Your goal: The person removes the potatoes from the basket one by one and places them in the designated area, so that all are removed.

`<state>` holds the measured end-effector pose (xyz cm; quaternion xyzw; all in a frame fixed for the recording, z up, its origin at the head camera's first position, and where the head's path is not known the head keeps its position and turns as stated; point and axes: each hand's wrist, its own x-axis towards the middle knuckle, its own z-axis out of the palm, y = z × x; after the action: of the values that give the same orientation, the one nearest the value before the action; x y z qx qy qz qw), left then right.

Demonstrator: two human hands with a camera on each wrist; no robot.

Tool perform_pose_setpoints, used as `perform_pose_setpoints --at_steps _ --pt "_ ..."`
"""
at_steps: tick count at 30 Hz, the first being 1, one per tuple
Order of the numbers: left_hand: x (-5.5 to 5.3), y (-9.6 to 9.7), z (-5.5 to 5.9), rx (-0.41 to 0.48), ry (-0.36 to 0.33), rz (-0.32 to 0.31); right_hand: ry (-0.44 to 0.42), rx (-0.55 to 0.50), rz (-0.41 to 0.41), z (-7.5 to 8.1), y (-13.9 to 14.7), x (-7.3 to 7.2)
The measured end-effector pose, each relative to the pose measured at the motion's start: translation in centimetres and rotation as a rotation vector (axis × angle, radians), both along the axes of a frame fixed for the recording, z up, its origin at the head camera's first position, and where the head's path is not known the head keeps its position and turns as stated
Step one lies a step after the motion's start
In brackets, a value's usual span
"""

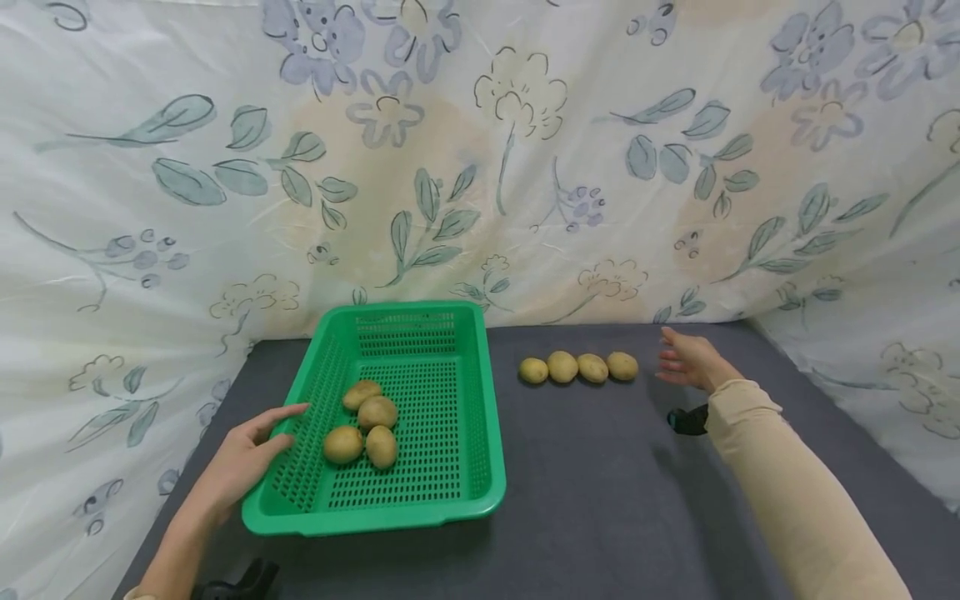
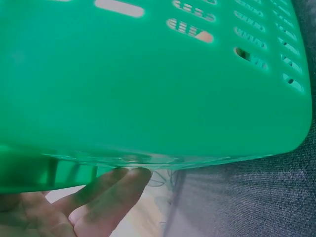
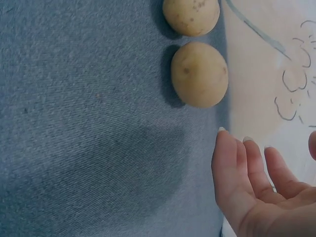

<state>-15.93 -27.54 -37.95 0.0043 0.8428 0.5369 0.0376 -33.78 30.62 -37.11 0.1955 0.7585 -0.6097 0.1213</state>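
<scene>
Left hand [image 1: 238, 457] pinches green rectangular plastic basket [image 1: 375, 522]; right of it, right hand [image 1: 695, 362], fingers slightly parted, hovers near oval yellow potatoes [image 1: 562, 367].

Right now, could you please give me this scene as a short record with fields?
Container: green perforated basket, on dark gray cloth
Inside: four potatoes, clustered toward the left side
Outside: row of four potatoes, right of the basket
Left hand: holds the basket's left rim
Right hand: empty, beside the row's right end
Backdrop: floral-print fabric
</scene>
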Motion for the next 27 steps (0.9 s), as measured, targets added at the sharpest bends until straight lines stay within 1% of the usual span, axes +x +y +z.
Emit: perform_pose_setpoints --at_steps 3,7,12,15,18,20,27 --pt "-0.1 0.1 0.0 -0.054 0.028 -0.013 0.008 -0.001 0.031 0.2 -0.2 0.0" --pt "-0.2 0.2 -0.2 -0.094 0.05 -0.022 0.016 0.003 0.076 0.8 -0.9 -0.1" --pt "-0.3 0.1 -0.5 -0.079 0.056 -0.013 0.038 -0.005 0.097 1.6 -1.8 -0.4" --pt "-0.3 0.1 -0.6 -0.07 0.059 -0.012 0.055 -0.037 0.109 2.4 -2.5 -0.7" --pt "-0.2 0.1 -0.6 -0.096 0.066 -0.018 0.06 -0.083 0.123 3.2 -3.3 -1.0" --pt "-0.2 0.1 -0.6 -0.096 0.067 -0.02 0.062 -0.11 0.14 3.7 -3.9 -1.1" --pt "0.0 0.3 -0.4 -0.105 0.078 -0.016 0.075 -0.178 0.198 5.1 -6.3 -0.8"
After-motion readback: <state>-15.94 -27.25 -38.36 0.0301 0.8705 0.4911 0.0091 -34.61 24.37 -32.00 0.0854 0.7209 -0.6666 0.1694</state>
